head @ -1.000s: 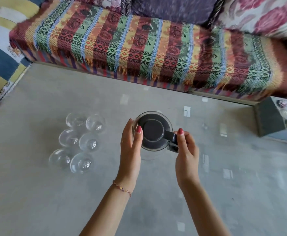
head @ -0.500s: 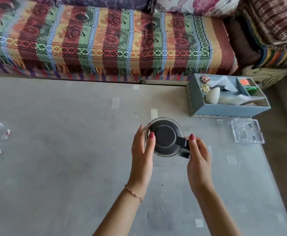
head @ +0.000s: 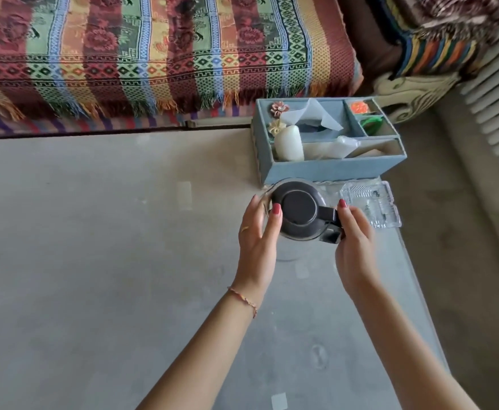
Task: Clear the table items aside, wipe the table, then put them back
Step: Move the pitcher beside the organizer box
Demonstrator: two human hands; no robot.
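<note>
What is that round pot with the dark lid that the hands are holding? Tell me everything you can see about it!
It is a glass jug seen from straight above. Its clear round body peeks out around a dark grey lid with a flat round disc in the middle. A dark handle sticks out toward the right hand, whose fingers curl round it. The left hand cups the other side, thumb on the lid's edge. It stays upright near the table's far right corner, just before a blue organizer box and beside a clear glass tray.
</note>
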